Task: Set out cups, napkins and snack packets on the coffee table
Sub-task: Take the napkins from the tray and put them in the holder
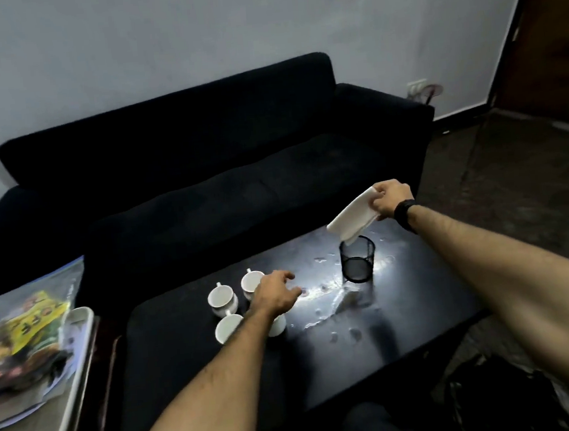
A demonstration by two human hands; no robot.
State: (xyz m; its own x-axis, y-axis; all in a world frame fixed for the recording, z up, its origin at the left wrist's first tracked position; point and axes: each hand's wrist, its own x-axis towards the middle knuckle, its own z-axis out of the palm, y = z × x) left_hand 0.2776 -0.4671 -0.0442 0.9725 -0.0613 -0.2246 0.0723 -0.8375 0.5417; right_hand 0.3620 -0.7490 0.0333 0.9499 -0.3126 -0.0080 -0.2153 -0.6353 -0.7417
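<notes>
1. The black sofa [202, 160] fills the far side of my view, set against a pale wall, with its seat just behind the table.

2. The dark coffee table [404, 308] lies in front of me, glossy, with a bright glare and pale smudges across its middle.

3. At my left, a tray [74, 381] with a pale rim sits on a low side stand, apart from the table. On it lie the snack packets [22, 338], colourful ones inside a clear bag, one with a yellow label.

4. My right hand [390, 199] is raised above the table's far right part, a dark watch [405, 213] on its wrist. Its fingers are pinched closed on one end of a stack of white napkins [352, 218].

5. The napkins slope down from my grip, and their lower end dips into the mouth of a black mesh holder [358, 260], which stands upright on the table near the glare.

6. My left hand [276, 293] hovers low over the table's middle, fingers loosely spread and holding nothing.

7. Four white cups [222, 299] stand clustered on the table beside and under that hand. Three show clearly, mouths up with handles visible on two; the fourth is mostly hidden beneath my left wrist.
</notes>
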